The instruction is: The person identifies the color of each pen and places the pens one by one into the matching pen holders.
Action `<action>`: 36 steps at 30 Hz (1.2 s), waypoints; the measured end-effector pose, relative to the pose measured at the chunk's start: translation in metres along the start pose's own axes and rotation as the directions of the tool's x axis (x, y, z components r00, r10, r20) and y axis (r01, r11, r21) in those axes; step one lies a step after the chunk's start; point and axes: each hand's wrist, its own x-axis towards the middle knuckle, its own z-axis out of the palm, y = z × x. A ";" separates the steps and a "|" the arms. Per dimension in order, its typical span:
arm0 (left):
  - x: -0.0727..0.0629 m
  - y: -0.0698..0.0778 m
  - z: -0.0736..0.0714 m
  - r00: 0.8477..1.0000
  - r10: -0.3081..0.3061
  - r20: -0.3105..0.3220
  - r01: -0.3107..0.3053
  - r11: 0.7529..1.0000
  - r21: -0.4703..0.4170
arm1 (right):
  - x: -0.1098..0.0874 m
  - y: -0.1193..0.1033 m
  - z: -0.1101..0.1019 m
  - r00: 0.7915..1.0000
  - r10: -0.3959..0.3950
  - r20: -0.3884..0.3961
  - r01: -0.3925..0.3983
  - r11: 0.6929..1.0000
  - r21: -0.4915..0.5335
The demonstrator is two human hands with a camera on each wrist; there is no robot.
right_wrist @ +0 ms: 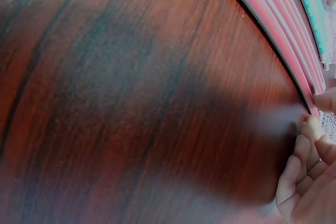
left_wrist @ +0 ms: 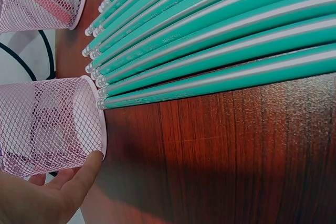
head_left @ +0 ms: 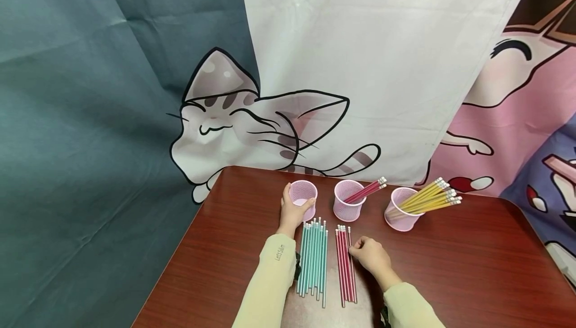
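My left hand [head_left: 292, 213] grips a pink mesh pencil cup [head_left: 304, 191], thumb on its near side and fingers around its left. No pencils show inside this cup. In the left wrist view, the thumb lies along the mesh cup [left_wrist: 47, 124] near its base rim. A row of teal pencils [head_left: 313, 260] lies just in front of it, eraser ends toward the cups. My right hand [head_left: 371, 257] pinches the rightmost red pencil [head_left: 352, 273] of a small row of red pencils [head_left: 343, 268]. In the right wrist view, thumb and fingertips [right_wrist: 311, 121] meet at that pencil's upper part.
A second pink mesh cup [head_left: 346, 212] holds a few red pencils [head_left: 366, 191] leaning right. Farther right, another cup [head_left: 402, 222] holds several yellow pencils [head_left: 427, 199]. All stand near the back of the brown table [head_left: 472, 258], before a printed cloth [head_left: 382, 68].
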 end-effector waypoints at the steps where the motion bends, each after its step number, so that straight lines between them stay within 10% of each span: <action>1: 0.000 0.000 0.000 1.000 0.000 0.001 0.000 1.000 0.000 | 0.000 0.000 0.000 1.000 -0.001 0.002 0.001 1.000 -0.004; 36: -0.002 0.001 -0.001 1.000 -0.006 0.006 0.006 1.000 0.011 | -0.001 -0.006 -0.001 1.000 -0.013 -0.012 0.012 0.998 -0.066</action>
